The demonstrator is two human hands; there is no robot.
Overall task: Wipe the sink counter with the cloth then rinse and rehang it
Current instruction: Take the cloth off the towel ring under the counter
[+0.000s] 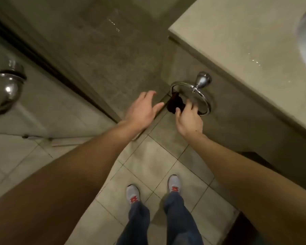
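Tiled bathroom; dark cloth [175,105] in towel ring [191,96], right hand [188,119] fingers pinching it; left hand [141,110] fingers spread, apart.

Your dark cloth [175,105] hangs bunched through the chrome towel ring [191,96] just ahead of your right hand [188,121], whose fingertips pinch its lower edge, right of your spread left hand [141,110].

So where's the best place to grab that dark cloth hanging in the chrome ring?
Probably the bunched lower part of the dark cloth, which hangs below the round chrome towel ring. Come from the front, where the right hand already reaches; the left hand hovers open beside it.
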